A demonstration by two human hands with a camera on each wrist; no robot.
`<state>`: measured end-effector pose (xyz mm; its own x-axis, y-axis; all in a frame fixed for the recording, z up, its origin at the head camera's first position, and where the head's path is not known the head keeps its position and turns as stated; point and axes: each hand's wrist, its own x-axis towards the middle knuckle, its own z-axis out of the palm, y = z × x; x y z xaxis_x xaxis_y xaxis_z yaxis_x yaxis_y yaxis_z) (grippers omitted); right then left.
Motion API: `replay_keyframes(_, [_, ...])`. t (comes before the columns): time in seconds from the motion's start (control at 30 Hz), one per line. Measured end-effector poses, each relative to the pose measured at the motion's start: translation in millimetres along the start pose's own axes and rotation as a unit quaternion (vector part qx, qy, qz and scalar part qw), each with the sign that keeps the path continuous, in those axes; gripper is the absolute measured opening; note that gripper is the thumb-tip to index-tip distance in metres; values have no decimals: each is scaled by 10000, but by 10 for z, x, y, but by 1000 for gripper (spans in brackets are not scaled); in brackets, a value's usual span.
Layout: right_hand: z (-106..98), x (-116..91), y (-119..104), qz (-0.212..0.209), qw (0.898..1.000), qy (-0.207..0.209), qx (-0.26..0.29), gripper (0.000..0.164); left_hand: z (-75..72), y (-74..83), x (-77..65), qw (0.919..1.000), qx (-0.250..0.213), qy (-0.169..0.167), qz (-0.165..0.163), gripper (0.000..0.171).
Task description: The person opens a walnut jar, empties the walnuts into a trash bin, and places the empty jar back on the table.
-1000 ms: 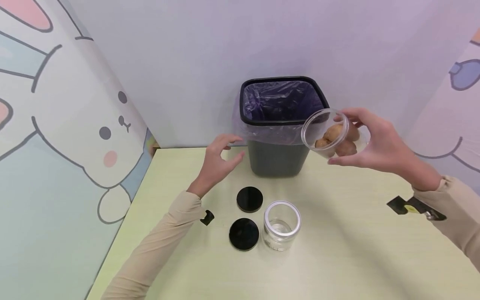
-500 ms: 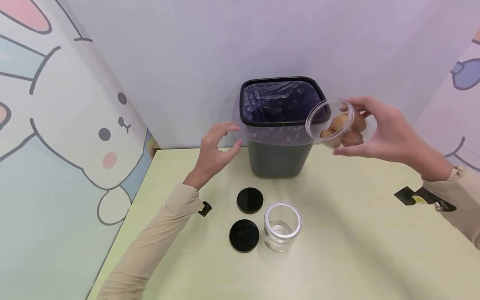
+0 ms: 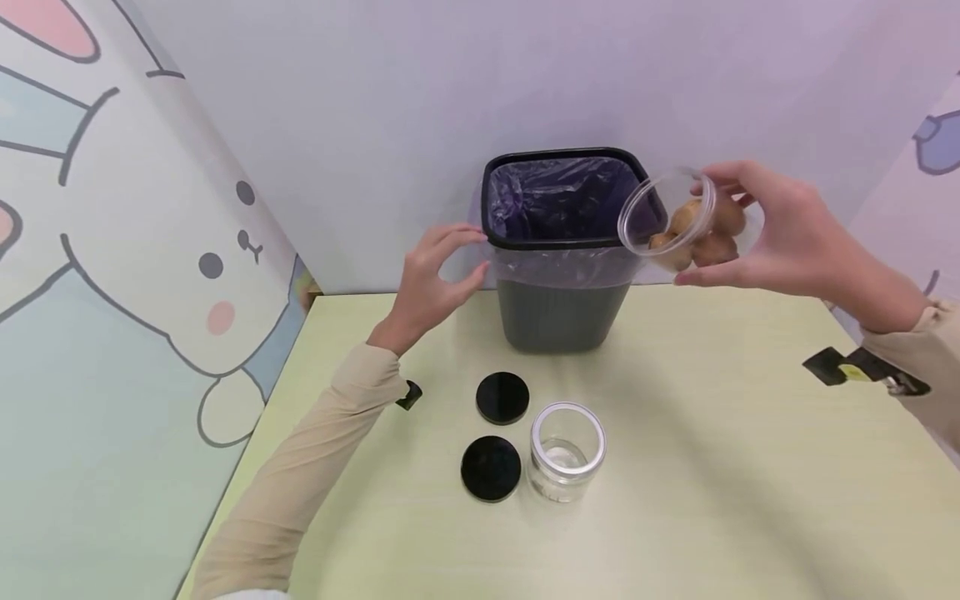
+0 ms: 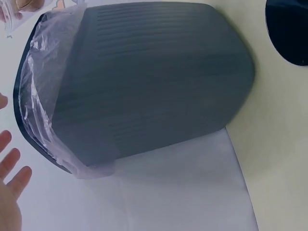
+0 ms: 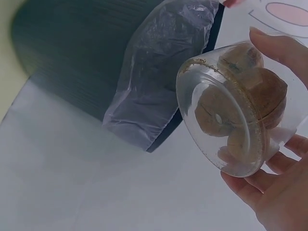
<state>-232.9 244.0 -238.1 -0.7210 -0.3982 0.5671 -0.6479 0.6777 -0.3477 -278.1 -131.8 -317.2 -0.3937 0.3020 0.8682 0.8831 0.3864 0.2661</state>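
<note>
My right hand grips a clear plastic jar around its side, tilted with its open mouth toward the bin. Several brown, round, walnut-like things lie inside it, and dark crumbs line its bottom edge in the right wrist view. The jar's mouth overlaps the right rim of a dark grey trash bin in the head view. My left hand holds nothing, thumb and fingers spread apart, with fingertips right at the bin's left rim. A translucent purple bag lines the bin and folds over its rim.
A second clear jar, open on top, stands on the pale yellow table. Two round black lids, an upper lid and a lower lid, lie to its left. A white wall stands behind the bin.
My right hand has moved up and to the right with the tilted jar, its contents still inside. My left hand has risen toward the bin's left rim.
</note>
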Motion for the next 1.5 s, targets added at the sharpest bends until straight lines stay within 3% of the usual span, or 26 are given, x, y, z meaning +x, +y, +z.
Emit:
replay_keyframes(0.57, [-86, 201, 57, 325, 9986, -224, -363, 102, 158, -113, 232, 9979, 83, -398, 508, 19])
replay_keyframes(0.7, [-91, 230, 59, 240, 9985, -234, -425, 103, 218, -110, 269, 9971, 138, -495, 555, 16])
replay_keyframes(1.03, [-114, 312, 97, 126, 9973, -341, -632, 101, 275, -78, 288, 9957, 230, -644, 617, 10])
replay_keyframes(1.27, [-136, 392, 90, -137, 9960, -487, -730, 99, 255, -76, 272, 9951, 474, -595, 631, 8])
replay_keyframes(1.5, [-152, 461, 76, -103, 9930, -775, -891, 96, 241, -61, 251, 9954, 573, -506, 581, 9])
